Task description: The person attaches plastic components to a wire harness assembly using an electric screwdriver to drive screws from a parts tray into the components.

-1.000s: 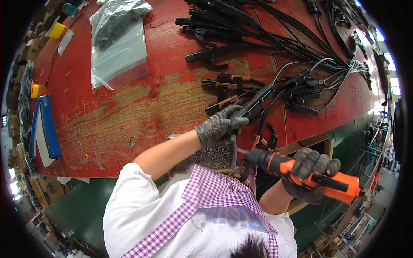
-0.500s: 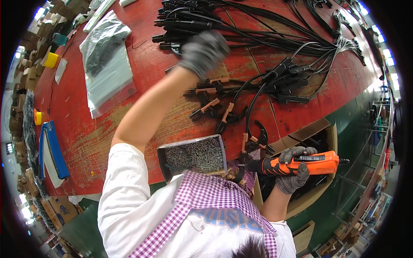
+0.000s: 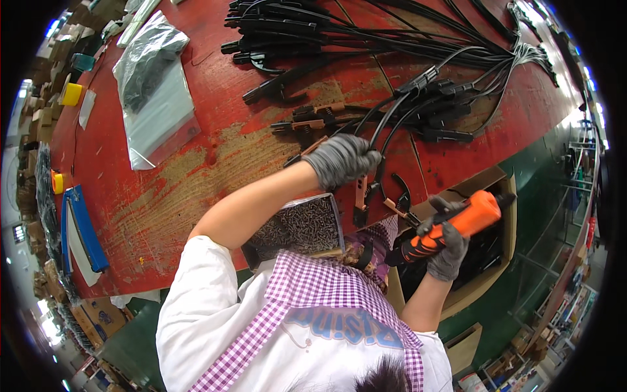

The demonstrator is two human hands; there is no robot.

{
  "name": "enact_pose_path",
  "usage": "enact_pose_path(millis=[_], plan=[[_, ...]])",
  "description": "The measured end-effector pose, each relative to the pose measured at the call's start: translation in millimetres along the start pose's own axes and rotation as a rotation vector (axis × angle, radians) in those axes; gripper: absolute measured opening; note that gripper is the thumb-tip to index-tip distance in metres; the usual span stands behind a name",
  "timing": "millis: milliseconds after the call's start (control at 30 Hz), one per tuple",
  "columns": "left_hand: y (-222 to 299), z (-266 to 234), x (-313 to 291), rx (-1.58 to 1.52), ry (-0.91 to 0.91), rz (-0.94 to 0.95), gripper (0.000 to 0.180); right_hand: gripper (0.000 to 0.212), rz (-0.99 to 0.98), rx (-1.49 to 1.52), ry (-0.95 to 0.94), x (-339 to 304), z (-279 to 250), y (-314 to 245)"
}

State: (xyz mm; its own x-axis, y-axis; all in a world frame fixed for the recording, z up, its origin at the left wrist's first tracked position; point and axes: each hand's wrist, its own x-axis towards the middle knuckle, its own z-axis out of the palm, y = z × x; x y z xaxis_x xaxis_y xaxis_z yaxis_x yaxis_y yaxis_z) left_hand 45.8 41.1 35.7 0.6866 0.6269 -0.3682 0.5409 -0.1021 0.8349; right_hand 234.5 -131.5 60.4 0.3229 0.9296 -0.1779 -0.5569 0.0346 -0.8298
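Observation:
My left hand [image 3: 341, 161], in a grey glove, is closed around a black cable [image 3: 381, 125] above the near part of the table; its fingers hide the exact grip. Copper-and-black clamps [image 3: 360, 196] lie around that hand, some partly covered by it. In my right hand [image 3: 447, 251], also gloved, is an orange-and-black power screwdriver [image 3: 471, 215], its dark nose angled down toward my body. Below my left forearm stands an open box of small screws [image 3: 304, 225], partly hidden by the arm.
Bundled black cables with black handles [image 3: 287, 32] spread over the far side of the red table [image 3: 222, 163]. A clear plastic bag [image 3: 153, 98] and a blue-edged tool [image 3: 85, 228] lie left. Under my right hand is a cardboard carton [image 3: 506, 242] holding black parts.
My left hand has come back from the far handle bundle to the nearer cables. A long black handle now lies apart from that bundle. The screwdriver has tilted, its back end swinging upward.

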Motion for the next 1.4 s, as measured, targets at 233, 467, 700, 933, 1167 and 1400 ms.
enact_pose_path(millis=[233, 467, 700, 933, 1167, 1400], plan=[[-2, 28, 10, -0.510, -0.176, 0.012, 0.038, 0.043, 0.179, -0.023, -0.124, 6, 11, 23], [34, 0, 53, -0.251, -0.322, -0.178, 0.037, 0.042, 0.189, 0.234, -0.434, 7, 16, 9], [31, 21, 160, -1.144, -0.052, -0.340, 0.026, 0.034, 0.099, 0.347, -0.407, 12, 44, -2], [27, 27, 159, -1.548, -0.450, -0.177, 0.017, 0.033, 0.023, 0.282, -0.476, 8, 49, -1], [-1, 13, 39, -1.404, -0.379, -0.081, 0.025, 0.035, 0.125, 0.226, -0.261, 22, 52, 23], [-26, 17, 15, -1.450, -0.196, -0.056, 0.027, 0.034, 0.193, 0.257, -0.266, 25, 72, 47]])
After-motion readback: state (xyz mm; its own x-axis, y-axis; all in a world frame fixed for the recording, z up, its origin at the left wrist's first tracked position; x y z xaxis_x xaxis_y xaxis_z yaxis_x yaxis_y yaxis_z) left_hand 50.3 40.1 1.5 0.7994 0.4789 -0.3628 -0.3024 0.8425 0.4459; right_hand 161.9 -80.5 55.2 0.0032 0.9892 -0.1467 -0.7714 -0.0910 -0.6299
